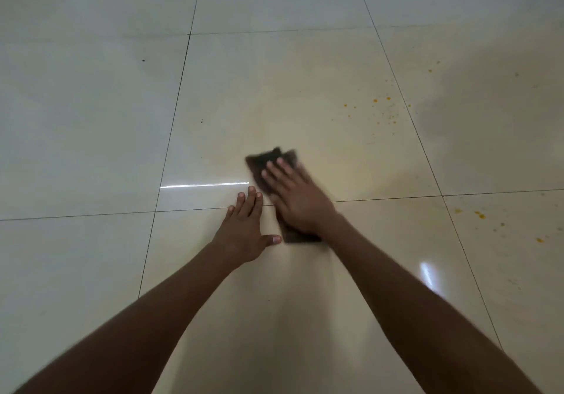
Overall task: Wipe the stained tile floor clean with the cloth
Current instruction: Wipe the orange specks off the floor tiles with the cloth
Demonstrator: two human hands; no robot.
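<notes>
A dark brown cloth [262,161] lies flat on the cream tile floor [100,137] near the middle of the view. My right hand [297,198] presses down on the cloth with its fingers spread, and both are blurred. Flat on the bare tile just left of the cloth rests my left hand [245,232], fingers apart and holding nothing. A faint yellowish smear [305,119] spreads over the tile beyond the cloth. Orange specks [381,107] dot the tile to the upper right, and more orange specks [479,215] lie on the tile at the right.
Dark grout lines [174,122] divide the glossy floor into large squares. Two tiny dark specks [201,121] sit on the tiles to the left. Light glare [204,185] streaks the tile beside my left hand. A grey shadow [488,113] covers the right side.
</notes>
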